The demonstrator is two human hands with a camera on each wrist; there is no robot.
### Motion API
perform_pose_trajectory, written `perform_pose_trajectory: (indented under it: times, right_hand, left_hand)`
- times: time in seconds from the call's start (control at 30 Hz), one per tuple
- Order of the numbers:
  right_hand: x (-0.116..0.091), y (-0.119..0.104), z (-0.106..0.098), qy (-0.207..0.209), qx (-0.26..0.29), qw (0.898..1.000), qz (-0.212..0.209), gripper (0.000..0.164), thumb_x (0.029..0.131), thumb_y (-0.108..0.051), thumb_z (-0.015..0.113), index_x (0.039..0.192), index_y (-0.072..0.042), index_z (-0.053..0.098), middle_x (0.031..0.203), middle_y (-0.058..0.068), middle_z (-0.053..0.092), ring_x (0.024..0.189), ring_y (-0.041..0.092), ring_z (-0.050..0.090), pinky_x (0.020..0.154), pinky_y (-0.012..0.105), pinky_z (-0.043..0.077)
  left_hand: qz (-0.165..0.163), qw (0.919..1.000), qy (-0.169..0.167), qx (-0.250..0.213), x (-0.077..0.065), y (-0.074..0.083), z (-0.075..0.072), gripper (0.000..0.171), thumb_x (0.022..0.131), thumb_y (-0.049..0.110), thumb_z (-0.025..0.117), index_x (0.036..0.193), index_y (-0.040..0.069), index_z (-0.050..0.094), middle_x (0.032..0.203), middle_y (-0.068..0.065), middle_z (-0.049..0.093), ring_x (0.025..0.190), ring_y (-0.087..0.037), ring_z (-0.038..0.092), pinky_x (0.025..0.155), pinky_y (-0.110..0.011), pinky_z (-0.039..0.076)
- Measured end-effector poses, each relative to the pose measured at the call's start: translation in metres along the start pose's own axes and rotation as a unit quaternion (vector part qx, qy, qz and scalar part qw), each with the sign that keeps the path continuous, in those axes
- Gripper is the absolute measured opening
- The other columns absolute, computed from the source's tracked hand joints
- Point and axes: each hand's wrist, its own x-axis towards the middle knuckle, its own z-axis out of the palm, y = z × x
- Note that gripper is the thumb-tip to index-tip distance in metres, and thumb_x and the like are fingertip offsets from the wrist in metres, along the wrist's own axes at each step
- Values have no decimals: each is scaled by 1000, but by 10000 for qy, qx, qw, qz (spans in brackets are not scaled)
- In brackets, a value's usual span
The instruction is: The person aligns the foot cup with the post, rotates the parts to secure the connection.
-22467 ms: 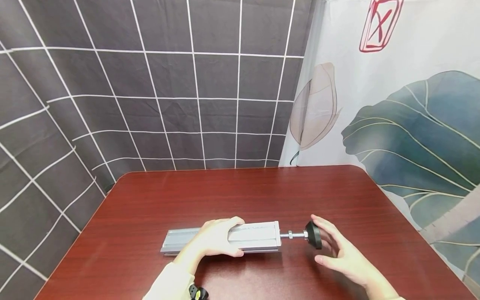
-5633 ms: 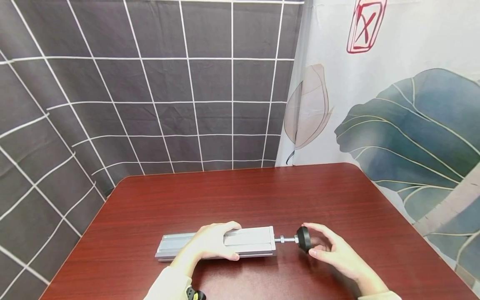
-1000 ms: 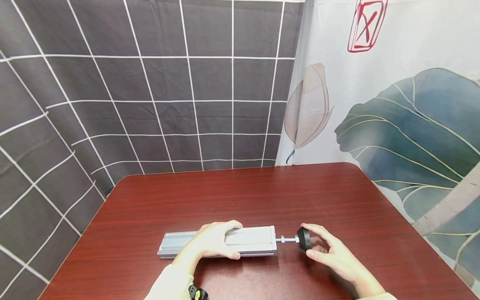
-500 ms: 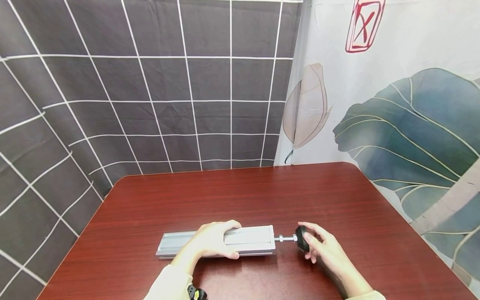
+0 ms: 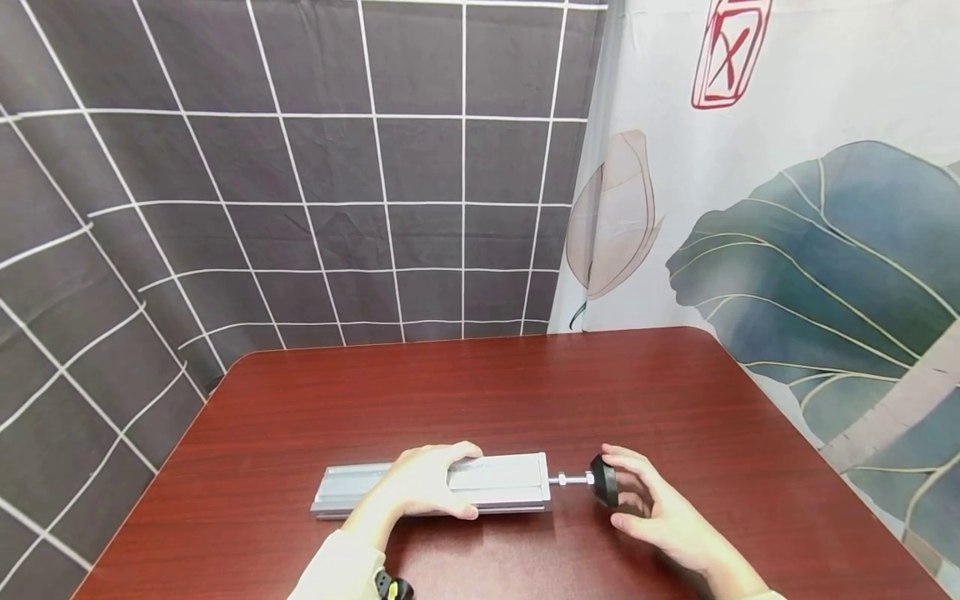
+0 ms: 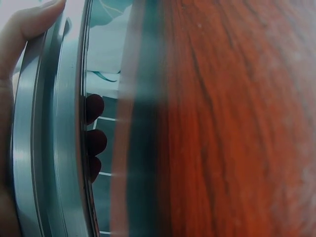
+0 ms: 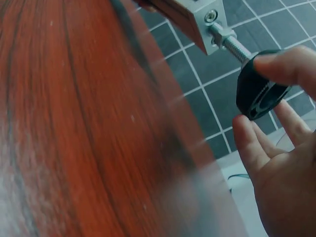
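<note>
A silver aluminium profile (image 5: 510, 479) lies lengthwise over the table. My left hand (image 5: 431, 479) grips it from above, thumb on the near side, fingers over the far side; in the left wrist view several fingertips (image 6: 96, 141) show past the edge of the profile. A threaded rod (image 5: 573, 479) with nuts sticks out of its right end plate (image 7: 205, 32). On the rod's outer end sits a round black levelling foot (image 5: 604, 481). My right hand (image 5: 663, 512) holds this foot by its rim, thumb and fingers spread around it, palm facing its flat side.
The dark red wood-grain table (image 5: 465, 392) reaches back to a grey grid-patterned curtain (image 5: 427, 233). A white curtain (image 5: 675, 108) with leaf prints hangs at the right. A black wrist strap (image 5: 393, 585) shows at the left sleeve.
Since the oldest frame, the levelling foot sits closer to the profile's end, with less rod showing. Half a second ago my right hand was turned with its thumb higher; now it has rotated back, thumb low.
</note>
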Motion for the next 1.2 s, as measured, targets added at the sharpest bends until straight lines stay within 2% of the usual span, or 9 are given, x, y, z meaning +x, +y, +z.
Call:
perform_pose_trajectory:
  times: [0.07,0.2,0.3,0.4,0.7,0.8,0.9,1.07,1.2]
  right_hand:
    - [0,-1,1,52,-115,9998,-128,64,79,16,60,136,1,35,138,-4,40,109,12,54,80,23,47]
    - [0,-4,3,423,-386,9979,314,59,82,10,61,136,-5,41,117,-6,54,87,14,61,65,26,50]
    - [2,-5,4,594,-447,9960,504,54,85,6,59,136,-3,42,108,-4,56,70,18,61,58,29,50]
    - [4,-4,6,671,-343,9961,468,49,88,6,55,135,2,41,105,0,57,59,23,59,56,33,50]
    - [5,-5,7,805,-231,9928,854,39,94,0,49,132,1,44,92,7,60,56,30,60,53,36,50]
    - [5,-5,5,685,-257,9932,907,41,93,0,49,134,-3,43,96,5,61,60,28,62,55,35,51]
    - [3,-5,3,494,-253,9948,851,56,89,3,54,141,-10,35,116,-2,55,82,19,65,65,30,52]
    - [0,-2,-1,89,-35,9997,215,81,80,12,62,146,-6,17,141,-5,35,119,8,49,90,22,42]
    - [-1,3,-2,-139,15,9997,-217,69,79,17,61,137,0,28,146,1,29,122,11,45,94,22,39]
  left_hand:
    - [10,10000,-9,-12,0,0,0,68,56,59,75,117,34,56,104,14,64,92,-7,60,77,-39,44]
    - [8,10000,-47,-80,0,0,1,68,56,59,76,117,34,57,104,14,64,91,-7,60,77,-39,44]
    - [0,9999,-53,-96,-1,1,0,68,56,58,76,117,33,57,104,14,64,92,-8,60,77,-39,44]
    - [-5,9999,-51,-96,-1,3,-1,68,56,58,76,117,33,57,104,13,64,91,-8,60,77,-39,44]
    - [26,9999,-42,-92,-2,3,-1,66,57,58,76,116,35,57,104,14,64,90,-7,60,76,-37,44]
    - [-5,10000,-34,-72,-1,2,1,67,56,58,76,116,35,57,105,14,64,91,-7,59,77,-38,44]
    - [-47,10000,-25,-52,-1,1,2,67,56,58,76,116,36,56,105,14,63,92,-8,60,77,-38,44]
    - [-19,10000,-33,-9,0,0,1,67,57,58,75,117,35,56,106,13,64,93,-8,60,78,-39,44]
    - [-9,10000,-62,-36,0,1,1,67,56,57,75,117,34,57,105,13,64,92,-9,60,78,-40,44]
